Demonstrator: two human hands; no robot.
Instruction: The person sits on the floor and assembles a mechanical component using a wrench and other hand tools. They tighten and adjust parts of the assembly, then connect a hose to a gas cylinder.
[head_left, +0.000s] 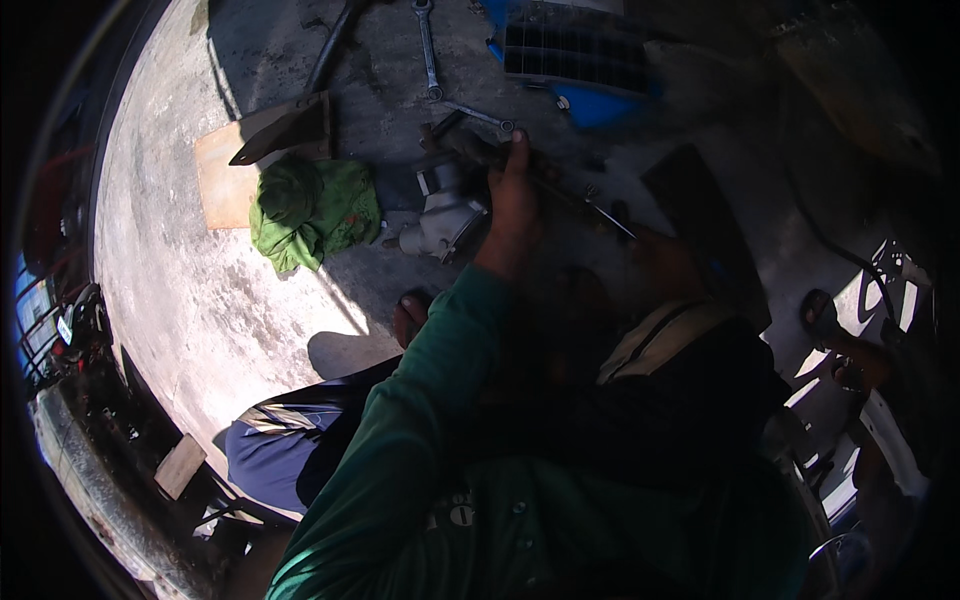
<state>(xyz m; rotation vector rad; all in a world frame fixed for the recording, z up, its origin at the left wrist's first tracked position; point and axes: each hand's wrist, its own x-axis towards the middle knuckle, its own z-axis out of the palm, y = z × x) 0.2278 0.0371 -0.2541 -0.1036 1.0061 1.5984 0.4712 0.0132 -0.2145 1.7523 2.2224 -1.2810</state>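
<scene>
My left hand [513,205] is closed, thumb upright, around a dark, elongated part [470,145] whose kind is lost in the shadow. Lower right of it, my right hand [665,265] is in deep shade, closed on a thin shiny metal rod [610,217] that points toward the left hand. Just left of my left wrist, a grey cast-metal housing [440,222] rests on the floor. A small combination wrench [478,115] lies beyond the left thumb, with a longer wrench [428,50] farther off.
A crumpled green cloth [335,205] lies left of the housing, beside a cardboard piece [222,175] and a dark flat blade-like piece [275,137]. A blue case [600,108] stands at the far side. A dark curved plate [705,225] lies at right; another person's foot [818,310] is beyond.
</scene>
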